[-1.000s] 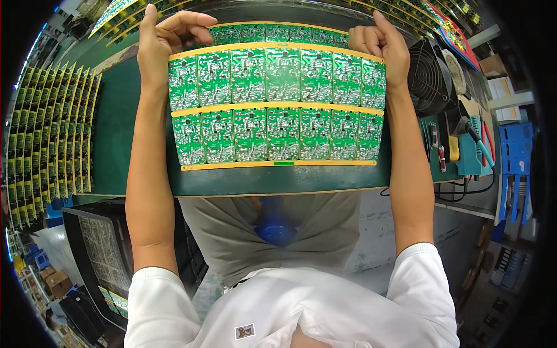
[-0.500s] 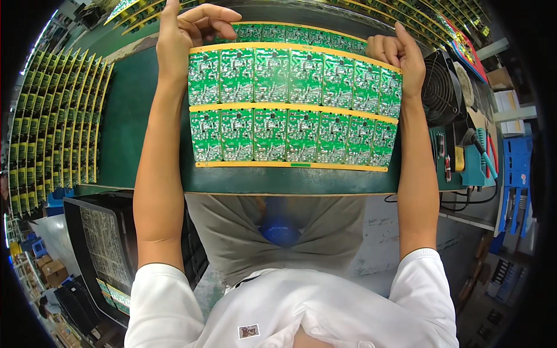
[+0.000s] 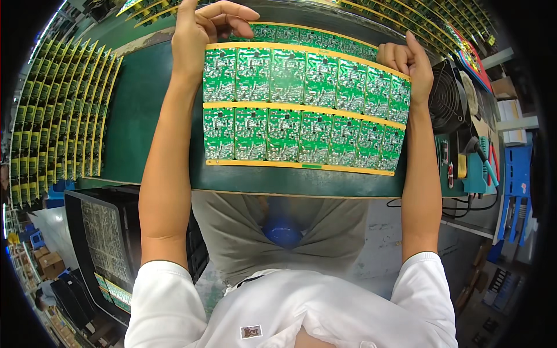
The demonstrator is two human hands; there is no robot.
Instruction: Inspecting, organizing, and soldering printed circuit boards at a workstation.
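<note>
A wide circuit board panel (image 3: 284,107), with two rows of green boards between yellow strips, is in front of me over the green table. Its solder-dotted face is turned toward me. My left hand (image 3: 200,37) is at its upper left corner, fingers loosely bent above and behind the top edge. At the upper right corner, my right hand (image 3: 412,64) has its fingers curled with the thumb pointing up. Both hands hold the panel by its ends; the exact contact behind the edge is hidden. A second similar panel (image 3: 313,37) shows just behind the first.
Upright board panels (image 3: 58,122) stand in a row at the left; more (image 3: 418,29) stand at the far right. A black fan (image 3: 444,95), a teal soldering-iron stand (image 3: 477,174) and hand tools are on the right. A black rack (image 3: 104,232) stands below the table's left side.
The whole view has shifted slightly, so the panel, my hands and the surroundings appear a little farther right. Both hands keep much the same pose at the panel's corners.
</note>
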